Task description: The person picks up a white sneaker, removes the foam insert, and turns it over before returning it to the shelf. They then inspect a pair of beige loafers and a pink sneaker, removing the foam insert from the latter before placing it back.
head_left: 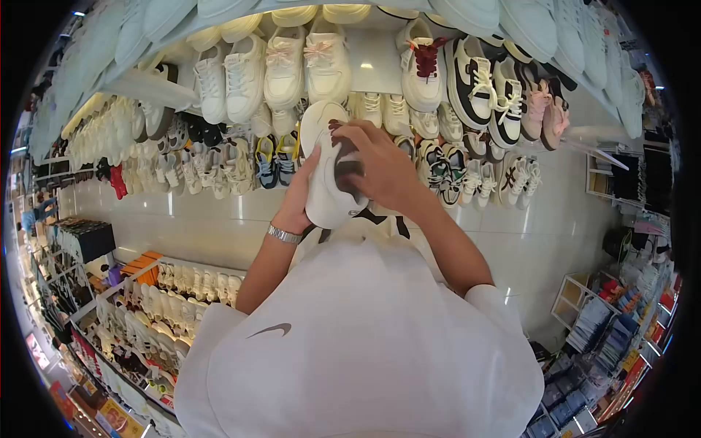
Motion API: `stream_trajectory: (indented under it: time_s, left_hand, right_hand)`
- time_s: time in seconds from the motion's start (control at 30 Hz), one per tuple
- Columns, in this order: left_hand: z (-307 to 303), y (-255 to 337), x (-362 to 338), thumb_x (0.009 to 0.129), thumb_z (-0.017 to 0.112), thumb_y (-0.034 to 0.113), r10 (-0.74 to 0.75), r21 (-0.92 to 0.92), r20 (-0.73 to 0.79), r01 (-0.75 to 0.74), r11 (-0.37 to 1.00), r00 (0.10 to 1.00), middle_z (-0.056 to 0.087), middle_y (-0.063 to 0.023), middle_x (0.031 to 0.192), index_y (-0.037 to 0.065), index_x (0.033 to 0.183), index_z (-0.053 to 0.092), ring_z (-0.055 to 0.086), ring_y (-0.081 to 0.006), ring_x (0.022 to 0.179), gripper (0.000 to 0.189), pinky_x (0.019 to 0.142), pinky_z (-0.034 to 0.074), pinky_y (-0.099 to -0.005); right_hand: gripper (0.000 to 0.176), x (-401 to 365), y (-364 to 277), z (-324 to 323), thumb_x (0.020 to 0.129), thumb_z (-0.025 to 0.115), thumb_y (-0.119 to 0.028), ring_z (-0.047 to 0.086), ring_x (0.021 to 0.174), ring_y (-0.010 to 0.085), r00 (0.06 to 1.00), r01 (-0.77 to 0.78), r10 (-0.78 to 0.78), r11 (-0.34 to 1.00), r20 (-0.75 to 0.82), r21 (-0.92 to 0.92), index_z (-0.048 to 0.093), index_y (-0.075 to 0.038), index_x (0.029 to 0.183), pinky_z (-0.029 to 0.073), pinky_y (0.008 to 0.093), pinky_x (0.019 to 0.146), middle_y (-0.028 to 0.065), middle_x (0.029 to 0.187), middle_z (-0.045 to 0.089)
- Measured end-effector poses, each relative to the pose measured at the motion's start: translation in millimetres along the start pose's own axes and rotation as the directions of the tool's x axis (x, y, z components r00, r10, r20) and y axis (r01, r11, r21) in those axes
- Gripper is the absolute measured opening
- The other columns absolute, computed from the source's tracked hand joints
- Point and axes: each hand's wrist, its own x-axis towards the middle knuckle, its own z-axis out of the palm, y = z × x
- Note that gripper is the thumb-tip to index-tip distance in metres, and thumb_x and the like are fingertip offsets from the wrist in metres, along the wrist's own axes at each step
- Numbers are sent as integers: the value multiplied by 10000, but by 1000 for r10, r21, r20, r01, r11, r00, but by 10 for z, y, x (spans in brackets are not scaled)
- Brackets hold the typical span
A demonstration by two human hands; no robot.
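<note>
A white sneaker (327,201) is held up in front of my chest, its toe pointing toward the shelf and its heel toward me. My left hand (297,198), with a metal-band watch on the wrist, is wrapped round the shoe's left side. Across the shoe's opening bends my right hand (383,164), its fingers curled over the tongue area. Dark red shows right at its fingertips, and the hand covers much of the upper. Just beyond, a single white sneaker with dark red laces (423,64) stands on the shelf.
White sneakers with pink laces (285,62) and black-and-white sneakers (471,80) stand on the upper shelf. More pairs line the lower shelf, including blue-and-yellow shoes (266,159). Behind me at left is another shoe rack (171,303). Folded packaged goods (591,325) fill a stand at right.
</note>
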Motion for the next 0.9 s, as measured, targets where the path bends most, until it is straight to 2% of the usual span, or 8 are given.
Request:
stream_trajectory:
  time_s: [0.07, 0.27, 0.37, 0.57, 0.67, 0.77, 0.87, 0.9]
  left_hand:
    - [-17, 9, -9, 1038, 364, 409, -4, -13, 35, 5, 1000, 999, 539, -126, 1348, 93, 1427, 408, 575, -257, 1186, 503, 984, 506, -422]
    - [1, -80, 13, 1038, 362, 416, -38, -16, -11, 38, 999, 999, 570, -124, 1314, 91, 1423, 413, 597, -255, 1156, 506, 973, 513, -416]
    - [76, -94, -29, 1036, 363, 425, -63, 13, -74, 64, 998, 995, 579, -120, 1308, 90, 1420, 415, 603, -250, 1150, 513, 964, 520, -408]
    - [55, -93, -20, 1034, 369, 430, -46, 46, -87, 50, 998, 995, 578, -115, 1312, 86, 1420, 417, 604, -249, 1153, 519, 963, 522, -410]
    - [20, -33, -14, 1034, 373, 431, -16, 103, -61, 22, 994, 998, 540, -122, 1343, 83, 1437, 376, 572, -256, 1192, 533, 983, 508, -421]
    - [2, -39, -49, 1039, 364, 415, 21, 56, -62, -18, 998, 998, 562, -126, 1314, 91, 1419, 405, 588, -243, 1170, 502, 974, 517, -416]
    - [-141, -78, -45, 1026, 379, 435, -15, -81, 11, 16, 997, 1000, 597, -142, 1236, 92, 1364, 461, 644, -303, 1040, 488, 878, 555, -465]
    - [-149, -95, -57, 1017, 384, 453, -42, -104, 58, 48, 993, 997, 606, -149, 1204, 91, 1343, 475, 650, -327, 986, 496, 835, 557, -480]
  right_hand:
    - [591, 15, 15, 0, 708, 754, -132, 589, 1104, 303, 1000, -23, 22, 996, 8, 85, 490, -152, 1237, 519, 375, 863, 86, 1230, 528]
    - [477, 25, 22, 95, 677, 740, -74, 610, 1007, 303, 989, -113, 114, 993, -95, 19, 508, -96, 1093, 530, 388, 798, 87, 1099, 543]
    - [404, 45, 43, 194, 680, 689, -36, 621, 956, 288, 981, -75, 61, 995, -185, -72, 505, -81, 1036, 526, 387, 741, 80, 1032, 560]
    - [382, 103, 233, 364, 661, 676, -40, 654, 830, 321, 959, -90, 74, 995, -273, -46, 501, -97, 995, 528, 402, 669, 66, 998, 588]
    - [398, 118, 221, 394, 657, 680, -46, 656, 832, 321, 955, -99, 87, 995, -282, -29, 506, -102, 1011, 528, 402, 679, 72, 986, 596]
    - [344, 109, 205, 285, 711, 671, -65, 654, 830, 276, 977, 31, -44, 997, -210, -67, 533, -76, 1025, 535, 372, 681, 79, 954, 583]
    - [360, 19, 117, 83, 777, 711, -131, 665, 836, 242, 997, 21, -16, 998, -80, 60, 573, -83, 1106, 542, 347, 709, 77, 999, 607]
    - [360, -22, 114, 75, 796, 714, -151, 666, 837, 231, 996, 8, 7, 988, -92, 153, 582, -90, 1125, 542, 343, 723, 71, 1032, 612]
